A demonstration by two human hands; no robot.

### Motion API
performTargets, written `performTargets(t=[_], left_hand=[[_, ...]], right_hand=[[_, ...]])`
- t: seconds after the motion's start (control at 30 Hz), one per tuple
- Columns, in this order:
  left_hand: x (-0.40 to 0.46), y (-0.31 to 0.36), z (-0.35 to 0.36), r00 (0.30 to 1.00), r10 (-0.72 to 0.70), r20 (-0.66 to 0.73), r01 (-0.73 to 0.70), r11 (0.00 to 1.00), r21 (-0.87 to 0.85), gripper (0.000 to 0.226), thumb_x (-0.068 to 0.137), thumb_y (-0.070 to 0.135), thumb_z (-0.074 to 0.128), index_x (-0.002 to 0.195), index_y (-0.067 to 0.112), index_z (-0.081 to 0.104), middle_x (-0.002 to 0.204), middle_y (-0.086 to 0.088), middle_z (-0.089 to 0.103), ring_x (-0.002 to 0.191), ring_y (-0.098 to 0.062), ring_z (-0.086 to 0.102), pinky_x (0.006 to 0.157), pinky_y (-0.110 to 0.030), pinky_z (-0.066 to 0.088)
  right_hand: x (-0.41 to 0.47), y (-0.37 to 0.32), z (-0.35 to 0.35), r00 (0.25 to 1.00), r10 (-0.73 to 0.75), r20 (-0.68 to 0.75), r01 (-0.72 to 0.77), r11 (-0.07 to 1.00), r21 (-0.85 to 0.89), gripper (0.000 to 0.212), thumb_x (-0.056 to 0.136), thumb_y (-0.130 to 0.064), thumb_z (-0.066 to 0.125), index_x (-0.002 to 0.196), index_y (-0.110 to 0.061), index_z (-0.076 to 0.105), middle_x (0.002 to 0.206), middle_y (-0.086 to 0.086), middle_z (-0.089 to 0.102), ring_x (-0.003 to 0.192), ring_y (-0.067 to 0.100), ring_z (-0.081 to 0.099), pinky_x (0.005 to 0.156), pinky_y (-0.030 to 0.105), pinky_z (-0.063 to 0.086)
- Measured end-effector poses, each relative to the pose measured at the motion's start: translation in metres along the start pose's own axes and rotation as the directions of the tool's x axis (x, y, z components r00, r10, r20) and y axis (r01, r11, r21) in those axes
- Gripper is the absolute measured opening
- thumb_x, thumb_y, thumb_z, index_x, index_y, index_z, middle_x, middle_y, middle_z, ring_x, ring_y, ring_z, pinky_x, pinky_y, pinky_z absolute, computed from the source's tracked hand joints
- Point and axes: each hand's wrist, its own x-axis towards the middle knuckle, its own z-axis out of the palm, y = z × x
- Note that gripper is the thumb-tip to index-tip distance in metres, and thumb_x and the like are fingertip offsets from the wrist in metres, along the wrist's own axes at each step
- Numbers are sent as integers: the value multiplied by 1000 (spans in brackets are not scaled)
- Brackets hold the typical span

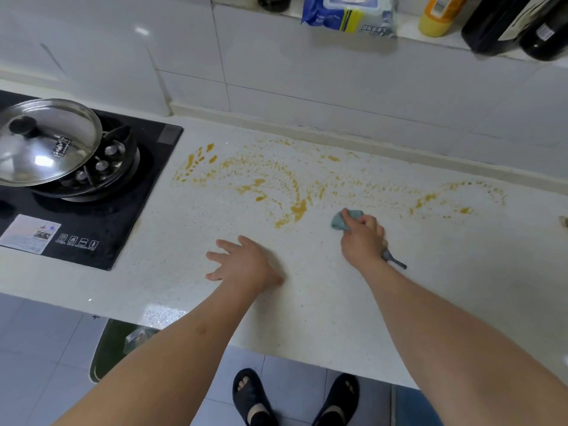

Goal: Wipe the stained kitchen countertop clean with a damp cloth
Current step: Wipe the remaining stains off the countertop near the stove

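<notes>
The right hand point(362, 238) grips a bunched blue-grey cloth point(345, 219) and presses it on the pale countertop point(322, 302), just below the yellow-orange stains point(295, 195); one end of the cloth sticks out behind the wrist; the stains spread in streaks across the middle of the countertop, from near the black stove point(101, 216) on the left to far on the right; the left hand point(242, 262) lies flat on the countertop with its fingers spread wide, holding nothing; a shiny pan lid point(46, 142) sits on the stove.
</notes>
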Motion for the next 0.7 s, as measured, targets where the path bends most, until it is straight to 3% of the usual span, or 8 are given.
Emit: performTargets(t=[0.17, 0.23, 0.3, 0.33, 0.43, 0.53, 0.6, 0.7], left_hand=[[2, -5, -3, 1000, 17, -2, -17, 999, 38, 150, 59, 71, 86, 163, 14, -6, 167, -29, -9, 150, -58, 2, 114, -71, 28], [-1, -9, -13, 998, 58, 12, -59, 992, 111, 151, 45, 85, 81, 160, 11, 17, 162, -29, 23, 147, -50, 28, 114, -61, 37], [0, -18, -33, 987, 157, 26, -159, 979, 128, 129, 27, 96, 71, 126, 13, 59, 119, -11, 68, 113, -28, 64, 91, -43, 53], [4, -24, -45, 980, 199, 1, -198, 975, 99, 113, 24, 96, 69, 104, 16, 63, 95, -3, 72, 91, -21, 67, 74, -35, 53], [18, -46, -78, 976, 177, -124, -182, 983, -24, 87, 49, 85, 80, 98, 15, 61, 82, 0, 65, 74, -19, 61, 61, -32, 47], [32, -66, -86, 992, 54, -118, -60, 997, -53, 116, 53, 75, 87, 143, 15, 45, 131, -12, 58, 119, -36, 58, 92, -50, 53], [32, -71, -79, 998, -28, -57, 26, 998, -50, 137, 54, 66, 91, 159, 20, 16, 165, -24, 16, 148, -53, 21, 115, -67, 31], [32, -65, -70, 996, -80, -39, 77, 994, -82, 135, 61, 47, 91, 162, 25, 4, 168, -21, -13, 152, -55, -6, 116, -74, 18]], right_hand=[[-30, -91, 38, 972, -185, 144, 188, 982, -6, 64, 91, -26, 53, 146, -55, 41, 133, -7, 40, 124, 25, 34, 103, 41, 29], [-61, -93, 44, 931, -307, 196, 313, 950, 1, 65, 89, -23, 55, 144, -54, 45, 131, -9, 42, 122, 24, 35, 103, 38, 28], [-76, -70, 37, 894, -398, 205, 407, 913, -4, 62, 90, -21, 57, 142, -54, 49, 129, -10, 46, 121, 24, 39, 105, 37, 31], [-76, -56, 31, 889, -413, 198, 424, 906, -10, 60, 92, -21, 58, 142, -54, 50, 129, -9, 47, 120, 24, 41, 105, 38, 34], [-64, -14, 11, 933, -338, 124, 343, 939, -24, 58, 93, -19, 59, 141, -52, 53, 131, -4, 49, 120, 28, 45, 103, 41, 41], [-35, -4, -2, 994, -92, 63, 86, 992, 92, 46, 95, -22, 58, 129, -54, 60, 128, -3, 47, 123, 30, 46, 105, 46, 44], [-15, -15, -3, 998, 52, 27, -56, 980, 193, 40, 96, -27, 59, 126, -54, 58, 122, -5, 44, 123, 29, 46, 104, 51, 44], [12, -38, 1, 994, 107, -4, -104, 977, 186, 41, 98, -32, 54, 135, -48, 50, 118, -4, 38, 122, 31, 42, 107, 50, 37]])
